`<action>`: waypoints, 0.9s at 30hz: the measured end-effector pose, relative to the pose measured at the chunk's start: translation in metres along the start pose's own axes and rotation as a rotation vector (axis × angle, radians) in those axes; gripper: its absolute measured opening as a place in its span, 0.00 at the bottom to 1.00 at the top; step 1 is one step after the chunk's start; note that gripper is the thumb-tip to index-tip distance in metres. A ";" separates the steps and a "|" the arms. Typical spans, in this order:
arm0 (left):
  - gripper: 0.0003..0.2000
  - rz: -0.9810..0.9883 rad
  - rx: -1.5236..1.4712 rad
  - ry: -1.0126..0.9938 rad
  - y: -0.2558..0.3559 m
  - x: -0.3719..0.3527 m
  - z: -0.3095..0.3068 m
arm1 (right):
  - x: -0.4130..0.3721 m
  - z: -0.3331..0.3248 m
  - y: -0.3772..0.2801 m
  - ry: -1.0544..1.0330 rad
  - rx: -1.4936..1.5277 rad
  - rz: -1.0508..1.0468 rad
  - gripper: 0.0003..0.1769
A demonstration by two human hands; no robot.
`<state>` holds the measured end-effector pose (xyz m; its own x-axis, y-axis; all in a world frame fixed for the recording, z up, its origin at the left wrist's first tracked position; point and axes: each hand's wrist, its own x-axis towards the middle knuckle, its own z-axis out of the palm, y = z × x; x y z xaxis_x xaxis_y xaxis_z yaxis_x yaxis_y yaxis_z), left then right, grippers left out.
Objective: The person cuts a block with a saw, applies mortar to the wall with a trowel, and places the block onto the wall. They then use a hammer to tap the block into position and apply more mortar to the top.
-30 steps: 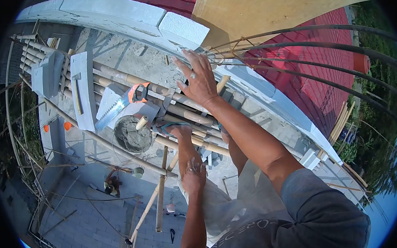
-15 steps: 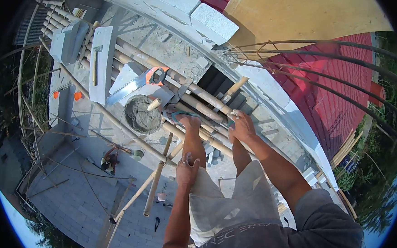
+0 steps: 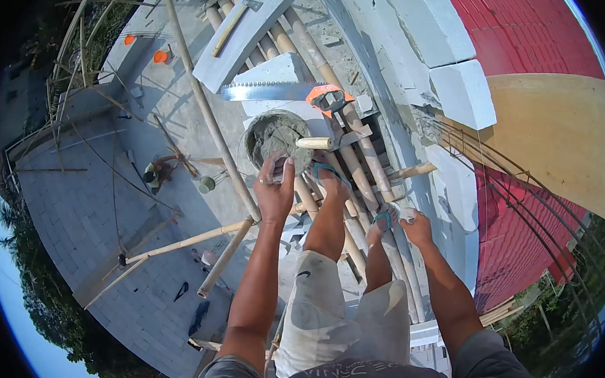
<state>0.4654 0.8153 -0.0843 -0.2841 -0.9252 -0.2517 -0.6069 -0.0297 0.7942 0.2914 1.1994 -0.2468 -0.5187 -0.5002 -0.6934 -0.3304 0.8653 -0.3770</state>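
Observation:
My left hand reaches over the near rim of a bucket of wet grey mortar; its fingers are bent, thumb apart, with nothing seen between them. A trowel lies with its wooden handle over the bucket's right side and its metal blade on the bamboo. Low beside my right foot, my right hand has its fingers drawn together around a pale patch; I cannot tell whether that is a held piece or mortar on the fingers. Beyond the bucket, a handsaw with an orange and black grip rests on white blocks.
Bamboo poles form the platform under my sandalled feet. A hammer-like tool lies on a long white block. To the right run a block wall and bent rebar. Far below at left, another person works on the lower floor.
My left hand has gone from my knee up to the bucket's rim. My right hand has shifted away from my shin to the right of my foot. The whole view has turned.

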 end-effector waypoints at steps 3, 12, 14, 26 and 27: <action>0.12 0.004 -0.049 0.103 -0.016 0.045 -0.022 | 0.036 -0.022 -0.056 -0.029 -0.047 -0.006 0.25; 0.27 -0.099 0.037 0.158 -0.128 0.238 -0.037 | 0.260 -0.013 -0.298 0.209 -0.020 -0.368 0.28; 0.30 -0.169 0.123 0.089 -0.164 0.268 -0.031 | 0.289 -0.012 -0.353 0.087 -0.114 -0.347 0.32; 0.37 0.131 0.715 -0.071 -0.246 0.430 -0.039 | 0.369 0.084 -0.408 -0.016 -0.431 -0.560 0.41; 0.37 0.207 0.776 -0.020 -0.251 0.442 -0.037 | 0.365 0.084 -0.407 -0.015 -0.434 -0.529 0.41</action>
<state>0.5197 0.3998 -0.3748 -0.4559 -0.8761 -0.1569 -0.8813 0.4199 0.2166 0.3027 0.6669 -0.3983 -0.1906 -0.8486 -0.4934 -0.8241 0.4115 -0.3892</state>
